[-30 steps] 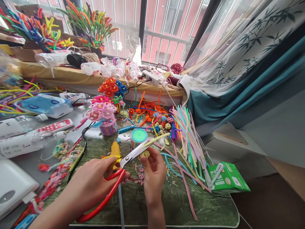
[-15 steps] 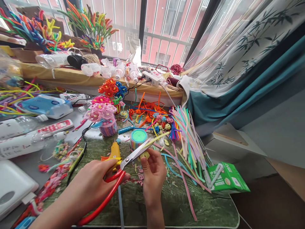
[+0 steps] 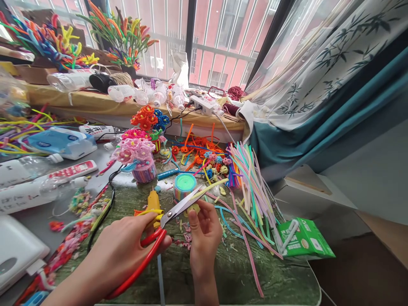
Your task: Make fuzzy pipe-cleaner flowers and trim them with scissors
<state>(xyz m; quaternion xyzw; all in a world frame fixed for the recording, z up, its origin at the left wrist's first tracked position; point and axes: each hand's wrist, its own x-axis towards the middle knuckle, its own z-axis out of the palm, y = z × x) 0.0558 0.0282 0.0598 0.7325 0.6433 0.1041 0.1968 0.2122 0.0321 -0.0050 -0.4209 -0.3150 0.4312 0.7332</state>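
Lower centre: red-handled steel scissors, a pale yellow fuzzy pipe-cleaner piece, both over a mottled green table mat.

The left hand grips red scissors, blades at the yellow pipe cleaner pinched by the right hand; a green box lies at its three o'clock.

The left arm comes in from the lower left of the frame, bare and slanting up to the middle. The left hand is curled shut, knuckles up, with its fingers in the red handles of the scissors. The right arm rises straight from the bottom edge. The right hand stands upright just beside the left hand, its thumb and fingertips pinching a small yellow piece.
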